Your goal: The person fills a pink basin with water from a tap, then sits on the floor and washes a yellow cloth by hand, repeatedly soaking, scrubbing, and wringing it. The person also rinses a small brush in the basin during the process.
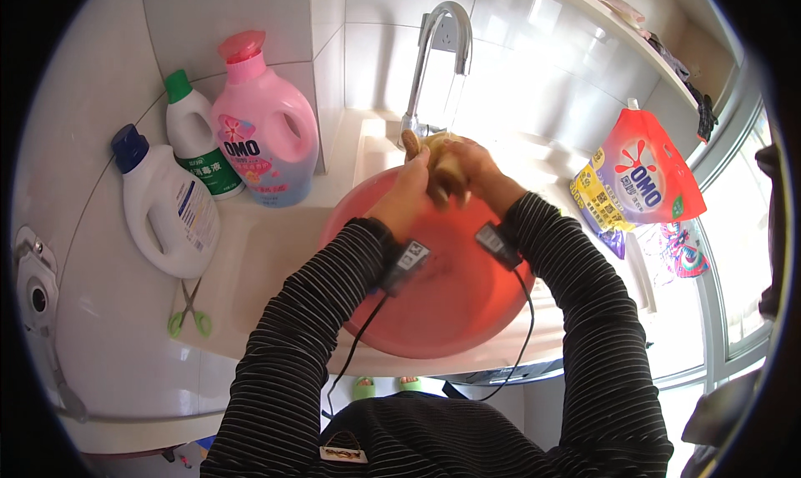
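Observation:
Both my hands hold a tan and brown soft item (pixel 448 166), possibly a plush toy, above the far part of a red plastic basin (pixel 432 309). My left hand (pixel 403 190) grips its left side, where a rounded brown flap sticks up by the thumb. On the other side, my right hand (pixel 480 168) has hold of it, slightly blurred. Just above is the spout of a chrome faucet (pixel 463 46), with what looks like a thin stream falling from it towards the item. My fingers hide much of the item's shape.
Left of the basin stand a pink OMO bottle (pixel 269 121), a green-capped white bottle (pixel 197 121) and a blue-capped white bottle (pixel 169 209). Green-handled scissors (pixel 189 312) lie near the counter's edge. An OMO refill pouch (pixel 644 171) stands right. Cables hang from wrist-worn devices (pixel 407 265).

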The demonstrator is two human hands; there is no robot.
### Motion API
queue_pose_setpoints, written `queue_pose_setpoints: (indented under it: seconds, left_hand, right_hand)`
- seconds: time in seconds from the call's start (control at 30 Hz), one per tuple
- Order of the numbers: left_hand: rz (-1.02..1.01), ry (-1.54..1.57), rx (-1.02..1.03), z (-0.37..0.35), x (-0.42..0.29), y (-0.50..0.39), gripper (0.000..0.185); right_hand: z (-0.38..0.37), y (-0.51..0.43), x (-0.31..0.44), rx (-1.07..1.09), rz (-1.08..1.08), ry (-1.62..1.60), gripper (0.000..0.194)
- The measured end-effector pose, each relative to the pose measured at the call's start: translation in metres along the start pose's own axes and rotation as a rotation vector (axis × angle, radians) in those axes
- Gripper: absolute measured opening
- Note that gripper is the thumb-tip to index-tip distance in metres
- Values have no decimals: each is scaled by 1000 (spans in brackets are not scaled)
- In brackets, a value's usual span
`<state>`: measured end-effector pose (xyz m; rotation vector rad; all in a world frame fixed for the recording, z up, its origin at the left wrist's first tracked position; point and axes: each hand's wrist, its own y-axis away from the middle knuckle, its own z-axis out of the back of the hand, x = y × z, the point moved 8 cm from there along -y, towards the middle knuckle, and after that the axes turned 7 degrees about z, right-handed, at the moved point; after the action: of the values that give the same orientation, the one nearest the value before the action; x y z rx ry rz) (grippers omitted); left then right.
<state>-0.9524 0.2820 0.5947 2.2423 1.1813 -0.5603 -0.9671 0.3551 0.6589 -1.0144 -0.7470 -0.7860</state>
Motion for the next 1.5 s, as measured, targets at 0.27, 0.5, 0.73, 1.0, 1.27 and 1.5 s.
queue_pose_setpoints:
  seconds: [0.27,0.5,0.73,1.0,1.27,1.5]
  left_hand:
    - [-143,-164,0,-10,-15,-7,46]
    - [-163,-483,-268,1,-4,-29,45]
    - [-139,-712,-358,14,-5,-45,43]
    - [-88,-14,-228,16,-2,-36,39]
    - [-25,-331,-46,7,14,-43,38]
    - [-35,-194,-62,2,10,-24,36]
  right_hand:
    - [-36,29,-16,-178,-439,-456,32]
    - [-6,25,-29,-262,-450,-238,32]
    - [1,28,-19,-243,-407,-33,31]
    - [9,33,-35,-390,-573,-221,39]
    - [-4,16,-60,-273,-343,-180,37]
    - [20,32,-45,-408,-571,-220,33]
